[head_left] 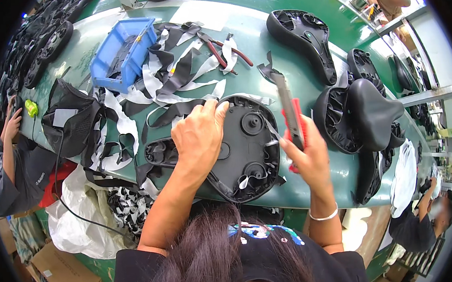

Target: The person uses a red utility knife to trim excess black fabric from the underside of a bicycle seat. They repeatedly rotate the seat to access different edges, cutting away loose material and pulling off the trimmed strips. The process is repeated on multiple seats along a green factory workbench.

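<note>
A bicycle saddle (237, 150) lay upside down at the near edge of the green table (261, 40), its long axis running left to right. The left hand (200, 135) pressed flat on its underside, fingers together. Just right of the saddle, the right hand (304, 149) gripped a red utility knife (293, 119), blade pointing away, near the saddle's right rim.

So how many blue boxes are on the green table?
1. The blue box sits at the table's far left, beyond the left hand, among the black and white scraps. Others may be hidden.
</note>
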A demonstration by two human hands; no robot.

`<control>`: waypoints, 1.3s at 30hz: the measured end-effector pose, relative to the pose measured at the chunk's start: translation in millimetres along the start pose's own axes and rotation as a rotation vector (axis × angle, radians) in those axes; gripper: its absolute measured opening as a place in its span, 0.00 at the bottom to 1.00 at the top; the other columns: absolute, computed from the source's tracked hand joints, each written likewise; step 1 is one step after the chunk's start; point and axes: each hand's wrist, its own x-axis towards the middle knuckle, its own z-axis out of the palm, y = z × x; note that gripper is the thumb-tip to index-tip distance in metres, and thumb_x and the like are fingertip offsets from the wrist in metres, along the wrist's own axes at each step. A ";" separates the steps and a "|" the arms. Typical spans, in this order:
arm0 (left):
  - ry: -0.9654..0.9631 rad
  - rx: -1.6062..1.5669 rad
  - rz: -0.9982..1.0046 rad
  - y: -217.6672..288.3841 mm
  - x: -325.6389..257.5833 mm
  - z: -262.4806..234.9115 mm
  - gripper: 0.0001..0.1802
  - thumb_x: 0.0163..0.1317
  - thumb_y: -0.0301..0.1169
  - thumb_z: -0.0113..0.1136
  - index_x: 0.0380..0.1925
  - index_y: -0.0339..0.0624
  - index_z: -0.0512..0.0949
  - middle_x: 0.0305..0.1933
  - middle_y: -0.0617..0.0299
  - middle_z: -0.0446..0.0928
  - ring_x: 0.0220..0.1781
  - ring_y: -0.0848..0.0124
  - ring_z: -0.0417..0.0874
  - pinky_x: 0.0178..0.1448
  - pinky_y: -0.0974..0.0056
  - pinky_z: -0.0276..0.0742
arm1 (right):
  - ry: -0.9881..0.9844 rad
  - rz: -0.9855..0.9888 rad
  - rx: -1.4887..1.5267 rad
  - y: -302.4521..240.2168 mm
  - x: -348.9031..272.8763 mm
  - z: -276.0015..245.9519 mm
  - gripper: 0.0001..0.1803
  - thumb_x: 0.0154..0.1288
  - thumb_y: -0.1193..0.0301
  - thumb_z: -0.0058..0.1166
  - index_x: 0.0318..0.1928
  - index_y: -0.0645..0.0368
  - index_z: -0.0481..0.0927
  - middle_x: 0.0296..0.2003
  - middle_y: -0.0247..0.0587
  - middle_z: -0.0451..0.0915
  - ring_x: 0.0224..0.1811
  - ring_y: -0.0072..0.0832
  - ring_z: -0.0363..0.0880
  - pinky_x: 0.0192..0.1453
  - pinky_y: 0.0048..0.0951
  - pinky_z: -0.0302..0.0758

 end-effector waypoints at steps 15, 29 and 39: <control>0.017 -0.256 0.719 26.9 23.7 18.8 0.06 0.53 0.34 0.65 0.23 0.46 0.82 0.44 0.65 0.72 0.54 0.66 0.70 0.66 0.45 0.44 | 0.104 -0.103 -0.241 15.8 -21.9 -19.5 0.29 0.63 0.74 0.56 0.65 0.55 0.66 0.40 0.51 0.82 0.36 0.41 0.83 0.39 0.35 0.78; 0.017 -1.321 -0.100 0.5 43.2 -1.6 0.17 0.68 0.38 0.56 0.42 0.32 0.80 0.48 0.57 0.78 0.52 0.72 0.74 0.59 0.68 0.67 | -0.235 -0.126 -1.051 -25.7 -20.1 -49.8 0.28 0.57 0.73 0.56 0.60 0.42 0.75 0.29 0.45 0.82 0.22 0.39 0.78 0.25 0.36 0.69; -0.049 -1.882 0.038 -20.1 33.4 -39.2 0.18 0.73 0.44 0.44 0.27 0.46 0.68 0.17 0.70 0.61 0.19 0.76 0.67 0.28 0.66 0.71 | -0.373 -0.459 -1.116 -22.4 2.8 -50.1 0.30 0.58 0.69 0.57 0.63 0.38 0.71 0.16 0.35 0.71 0.15 0.32 0.72 0.20 0.34 0.66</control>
